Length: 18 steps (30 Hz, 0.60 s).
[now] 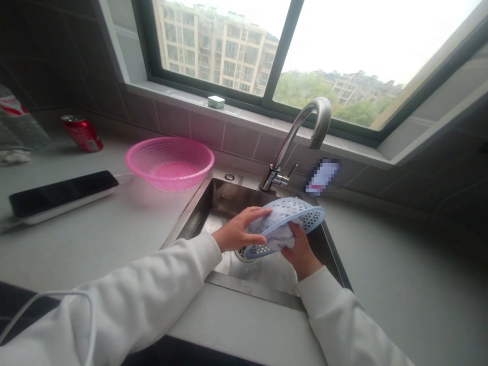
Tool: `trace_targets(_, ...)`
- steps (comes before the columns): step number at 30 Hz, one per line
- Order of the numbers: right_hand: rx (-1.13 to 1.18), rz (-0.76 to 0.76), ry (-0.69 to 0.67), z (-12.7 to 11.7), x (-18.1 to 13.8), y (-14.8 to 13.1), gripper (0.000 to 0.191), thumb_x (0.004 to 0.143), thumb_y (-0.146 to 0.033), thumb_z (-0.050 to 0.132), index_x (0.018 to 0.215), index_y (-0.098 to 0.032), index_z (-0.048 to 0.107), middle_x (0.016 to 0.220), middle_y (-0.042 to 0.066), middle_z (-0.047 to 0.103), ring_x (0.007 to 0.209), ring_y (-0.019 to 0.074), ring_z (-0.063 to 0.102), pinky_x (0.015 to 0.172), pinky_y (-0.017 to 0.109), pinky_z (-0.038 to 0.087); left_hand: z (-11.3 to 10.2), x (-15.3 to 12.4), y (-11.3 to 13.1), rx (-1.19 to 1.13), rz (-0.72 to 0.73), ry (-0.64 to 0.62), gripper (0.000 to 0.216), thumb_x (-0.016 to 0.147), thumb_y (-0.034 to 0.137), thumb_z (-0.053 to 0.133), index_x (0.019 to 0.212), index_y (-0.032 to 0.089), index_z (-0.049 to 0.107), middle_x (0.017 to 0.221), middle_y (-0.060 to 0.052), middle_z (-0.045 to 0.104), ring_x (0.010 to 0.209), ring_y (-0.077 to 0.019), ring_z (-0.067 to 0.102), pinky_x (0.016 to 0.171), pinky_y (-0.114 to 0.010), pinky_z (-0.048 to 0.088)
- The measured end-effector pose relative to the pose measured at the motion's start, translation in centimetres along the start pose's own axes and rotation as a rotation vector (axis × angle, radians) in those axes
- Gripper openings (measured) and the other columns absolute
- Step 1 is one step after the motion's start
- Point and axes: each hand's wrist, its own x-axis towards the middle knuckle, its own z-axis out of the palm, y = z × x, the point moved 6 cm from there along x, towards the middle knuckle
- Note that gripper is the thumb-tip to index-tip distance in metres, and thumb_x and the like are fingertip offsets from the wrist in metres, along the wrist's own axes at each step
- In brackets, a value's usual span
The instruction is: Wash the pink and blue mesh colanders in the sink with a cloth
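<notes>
From the head camera, a pale blue plastic basket (285, 217) is the centre of the scene. It is shallow and round, with a lattice of small holes, and is held tilted on edge above a steel sink (213, 206). Its hollow faces the person's left, and the drain (242, 255) shows just beneath its lower rim. A crumpled whitish cloth (276, 235) is pressed into the hollow.

The left hand (240, 230) comes in from that side, its fingers (259, 212) closed over the cloth and against the basket. The right hand (301, 249) is clamped on from below and behind, with its fingers partly hidden by the basket. Both hands are closed on it, with the cloth between them. White sleeves (335, 310) cover both arms, and a white cable (57, 310) lies across the left one.

Behind the sink stands a curved steel faucet (305, 134). A pink basket (170, 163) sits on the pale counter (396, 264) just beside the basin, and a red can (82, 133) lies further left, near a long black-and-white bar (63, 193). A small white box (216, 101) sits on the windowsill (179, 96). A blurred patch (323, 176) hides whatever stands right of the faucet.
</notes>
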Motion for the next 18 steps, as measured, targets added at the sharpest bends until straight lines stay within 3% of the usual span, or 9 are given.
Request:
trace_targets(3, -0.117, -0.074, -0.075, 0.9, -0.5, -1.1, 0.035, 0.077, -0.051, 0.077, 0.104, -0.030, 0.077, 0.109, 0.006, 0.079, 0.122, 0.0375, 0.065, 0.110, 0.056, 0.050, 0.1, -0.1, -0.1, 0.017, -0.009, -0.010, 0.096, 0.067, 0.075, 0.083, 0.148, 0.030, 0.059, 0.158, -0.015, 0.045, 0.152, -0.0406, 0.038, 0.129, -0.054, 0.024)
trace_targets(6, -0.261, -0.186, -0.088, 0.0, -0.9, -1.5, 0.032, 0.065, -0.037, 0.086, 0.095, -0.030, 0.078, 0.112, 0.006, 0.078, 0.126, 0.0402, 0.061, 0.118, 0.059, 0.041, -0.1, -0.1, -0.2, -0.008, -0.022, 0.015, 0.106, 0.064, 0.076, 0.084, 0.154, 0.029, 0.053, 0.164, -0.014, 0.039, 0.155, -0.0427, 0.032, 0.130, -0.055, 0.022)
trace_targets(10, -0.318, -0.265, 0.092, -2.8, -1.1, -0.4, 0.042, 0.059, -0.033, 0.087, 0.099, -0.030, 0.075, 0.119, 0.007, 0.075, 0.133, 0.0426, 0.056, 0.122, 0.065, 0.033, -0.4, 0.0, -0.1, -0.081, -0.040, 0.041, 0.103, 0.072, 0.075, 0.079, 0.158, 0.030, 0.045, 0.163, -0.012, 0.043, 0.152, -0.0413, 0.037, 0.129, -0.057, 0.023)
trace_targets(12, -0.318, -0.259, 0.082, -2.4, -0.9, -0.1, 0.044, 0.060, -0.035, 0.087, 0.101, -0.029, 0.075, 0.118, 0.006, 0.075, 0.132, 0.0416, 0.057, 0.122, 0.066, 0.033, -0.2, 0.1, 0.0, -0.050, -0.056, 0.009, 0.095, 0.074, 0.072, 0.079, 0.154, 0.030, 0.052, 0.158, -0.012, 0.049, 0.150, -0.0411, 0.040, 0.129, -0.057, 0.024)
trace_targets(14, -0.308, -0.216, -0.041, -0.4, -0.6, 0.0, 0.039, 0.064, -0.034, 0.087, 0.100, -0.028, 0.076, 0.117, 0.007, 0.077, 0.128, 0.0391, 0.061, 0.121, 0.061, 0.037, 0.1, 0.1, 0.0, -0.014, -0.054, -0.024, 0.095, 0.071, 0.071, 0.082, 0.152, 0.028, 0.055, 0.156, -0.014, 0.049, 0.149, -0.0415, 0.041, 0.129, -0.056, 0.024)
trace_targets(15, -0.294, -0.194, -0.097, 0.7, -0.5, -0.1, 0.034, 0.068, -0.035, 0.085, 0.101, -0.028, 0.077, 0.117, 0.007, 0.077, 0.126, 0.0374, 0.064, 0.120, 0.059, 0.040, 0.2, 0.1, -0.1, 0.005, -0.055, -0.033, 0.097, 0.069, 0.072, 0.084, 0.151, 0.028, 0.057, 0.156, -0.014, 0.048, 0.149, -0.0420, 0.040, 0.129, -0.056, 0.024)
trace_targets(18, -0.208, -0.179, -0.088, 1.9, -0.3, -0.7, 0.030, 0.086, -0.041, 0.067, 0.113, -0.030, 0.075, 0.129, 0.006, 0.075, 0.130, 0.0330, 0.063, 0.121, 0.056, 0.041, 0.1, 0.0, -0.4, 0.053, -0.064, -0.027, 0.105, 0.060, 0.075, 0.087, 0.150, 0.031, 0.058, 0.161, -0.013, 0.041, 0.154, -0.0434, 0.032, 0.130, -0.056, 0.021)
